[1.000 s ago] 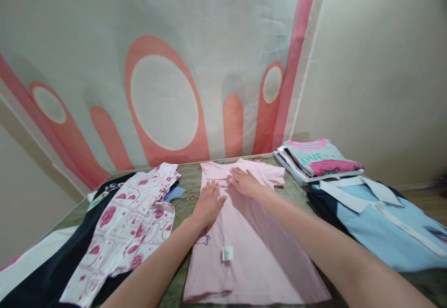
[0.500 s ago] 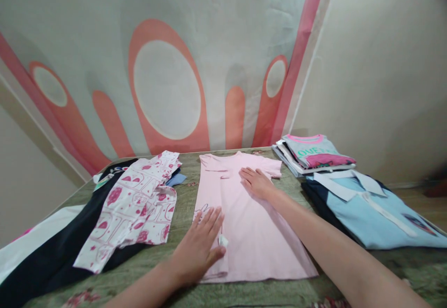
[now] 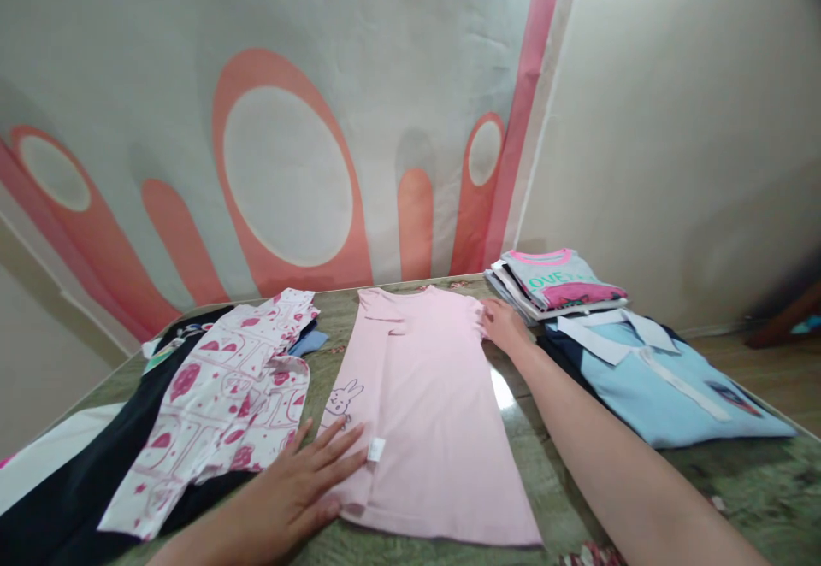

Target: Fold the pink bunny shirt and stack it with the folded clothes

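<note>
Shirt against both hands' fingers

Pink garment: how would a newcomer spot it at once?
On the green table, look between the white printed top on the left and the light blue shirt on the right. The pink garment lies there, set apart by its line-drawn rabbit.

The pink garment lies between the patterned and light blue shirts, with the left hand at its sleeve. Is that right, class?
The head view shows the right hand, not the left hand, at the sleeve of the pink garment. The rest is right.
</note>
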Tool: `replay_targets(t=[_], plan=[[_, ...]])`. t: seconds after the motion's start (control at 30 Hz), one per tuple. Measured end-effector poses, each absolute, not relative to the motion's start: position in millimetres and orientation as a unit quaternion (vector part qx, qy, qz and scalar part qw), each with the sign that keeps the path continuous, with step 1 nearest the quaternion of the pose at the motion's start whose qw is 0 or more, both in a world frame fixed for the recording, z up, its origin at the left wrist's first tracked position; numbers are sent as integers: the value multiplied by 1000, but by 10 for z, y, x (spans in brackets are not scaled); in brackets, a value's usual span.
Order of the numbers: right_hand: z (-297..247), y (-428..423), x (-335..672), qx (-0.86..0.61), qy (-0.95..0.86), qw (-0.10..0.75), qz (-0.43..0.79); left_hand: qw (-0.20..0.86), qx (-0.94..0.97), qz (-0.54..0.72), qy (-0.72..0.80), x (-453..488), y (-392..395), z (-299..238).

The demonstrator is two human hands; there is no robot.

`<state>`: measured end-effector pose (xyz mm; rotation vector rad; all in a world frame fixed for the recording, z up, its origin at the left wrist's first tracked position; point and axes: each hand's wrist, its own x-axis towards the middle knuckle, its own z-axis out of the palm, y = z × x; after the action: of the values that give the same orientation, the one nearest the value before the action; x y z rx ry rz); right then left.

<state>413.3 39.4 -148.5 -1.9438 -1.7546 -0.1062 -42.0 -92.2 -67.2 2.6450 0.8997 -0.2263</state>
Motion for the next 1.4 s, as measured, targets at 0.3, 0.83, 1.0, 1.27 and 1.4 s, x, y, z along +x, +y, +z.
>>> replay_targets(t=[0.3, 0.83, 1.0, 1.27, 1.4], plan=[[-1573, 453, 4145, -774, -591, 227, -29, 1, 904, 58, 423, 26, -173, -884], [-1507, 420, 4091, -742, -624, 238, -56, -52, 861, 59, 502, 653, -124, -1409], [-1575, 499, 3994, -733, -641, 221, -44, -59, 851, 66, 517, 665, -156, -1421], [-1532, 468, 4088, -778, -576, 242, -66, -35, 848, 45, 527, 664, -147, -1376], [-1562, 451, 4129, -807, -540, 230, -65, -9, 856, 45, 514, 705, -228, -1214]])
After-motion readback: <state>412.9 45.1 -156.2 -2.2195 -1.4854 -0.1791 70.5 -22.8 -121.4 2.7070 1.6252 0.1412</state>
